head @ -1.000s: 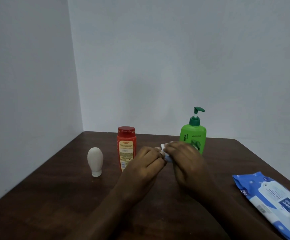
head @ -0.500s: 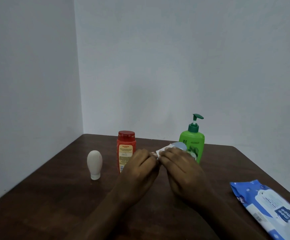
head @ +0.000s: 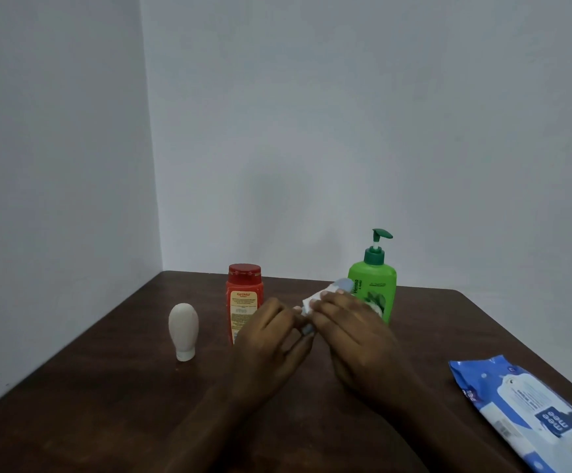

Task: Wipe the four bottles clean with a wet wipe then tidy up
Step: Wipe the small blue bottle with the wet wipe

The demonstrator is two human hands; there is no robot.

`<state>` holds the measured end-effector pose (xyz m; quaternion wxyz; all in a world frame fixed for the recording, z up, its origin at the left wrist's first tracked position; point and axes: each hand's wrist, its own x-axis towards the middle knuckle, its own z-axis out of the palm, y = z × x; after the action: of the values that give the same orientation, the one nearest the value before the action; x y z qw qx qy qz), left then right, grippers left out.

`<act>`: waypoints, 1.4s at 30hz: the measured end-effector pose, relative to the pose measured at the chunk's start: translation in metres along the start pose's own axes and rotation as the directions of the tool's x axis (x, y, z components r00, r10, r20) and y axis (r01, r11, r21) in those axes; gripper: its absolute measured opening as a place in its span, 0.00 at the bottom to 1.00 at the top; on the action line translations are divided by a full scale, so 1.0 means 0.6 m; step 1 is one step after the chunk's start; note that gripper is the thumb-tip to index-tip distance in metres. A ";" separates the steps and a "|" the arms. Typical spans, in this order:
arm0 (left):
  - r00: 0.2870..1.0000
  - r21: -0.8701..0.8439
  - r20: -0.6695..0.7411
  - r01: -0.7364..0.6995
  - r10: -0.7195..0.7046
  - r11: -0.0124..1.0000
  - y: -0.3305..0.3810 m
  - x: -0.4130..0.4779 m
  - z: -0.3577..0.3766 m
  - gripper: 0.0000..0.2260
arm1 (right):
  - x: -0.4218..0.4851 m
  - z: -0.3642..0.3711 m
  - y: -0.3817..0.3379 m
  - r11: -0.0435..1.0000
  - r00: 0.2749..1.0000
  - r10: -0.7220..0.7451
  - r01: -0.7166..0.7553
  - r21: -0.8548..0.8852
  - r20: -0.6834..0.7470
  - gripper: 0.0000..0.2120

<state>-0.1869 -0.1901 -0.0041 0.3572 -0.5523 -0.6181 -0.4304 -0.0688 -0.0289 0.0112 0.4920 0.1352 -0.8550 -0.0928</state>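
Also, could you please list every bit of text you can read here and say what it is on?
"Karthika": red bottle label; fine print below is too small.
"Henna & Amla": green pump bottle, written vertically; smaller print is blurred.
"mee mee": blue wipes pack, seen upside down; the rest is unreadable.
No text shows on the white bottle.

Your forearms converge toward the green pump bottle [head: 373, 291], and your hands meet just in front of it. Your left hand [head: 271, 339] lies knuckles-up, its curled fingers pinching a small pale-blue bottle [head: 343, 285]. Your right hand [head: 349, 329] curls over the wet wipe [head: 313, 302] wrapped around that bottle.
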 end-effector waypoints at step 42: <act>0.501 -0.831 0.539 0.449 -0.677 -0.329 0.042 0.035 0.000 0.04 | -0.004 -0.013 0.004 1.000 0.999 -0.015 0.016 0.014 -0.045 0.17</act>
<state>-0.1645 -0.1817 0.0188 -0.3121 -0.2068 -0.3143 -0.8724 -0.0612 -0.0261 0.0139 0.5092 0.1474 -0.8434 -0.0875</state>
